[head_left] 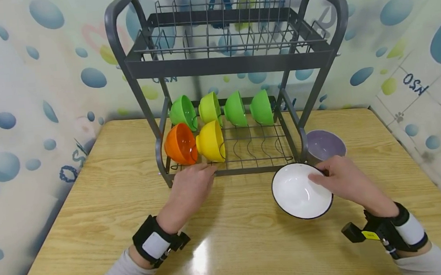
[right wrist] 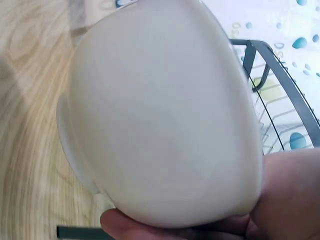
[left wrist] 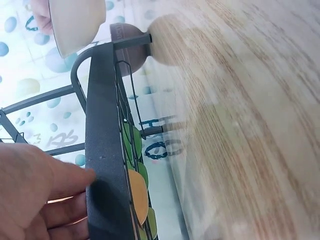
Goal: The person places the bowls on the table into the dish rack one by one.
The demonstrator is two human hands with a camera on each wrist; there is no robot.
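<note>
My right hand (head_left: 342,179) grips a white bowl (head_left: 300,193) with a dark rim by its right side, thumb inside and fingers underneath. The bowl is tilted above the table; its pale outside (right wrist: 165,115) fills much of the right wrist view. At the lower tier of a grey two-tier dish rack (head_left: 230,63), my left hand (head_left: 193,187) holds the front bar (left wrist: 106,150), thumb on its face and fingers behind it. Just beyond that hand, an orange bowl (head_left: 180,145) and a yellow bowl (head_left: 211,142) stand on edge in the front row.
Several green bowls (head_left: 235,109) stand on edge in the back row. A purple bowl (head_left: 325,144) sits on the wooden table (head_left: 237,248) right of the rack, partly behind my right hand. The rack's upper tier has wire dividers, and a patterned wall (head_left: 56,81) stands behind.
</note>
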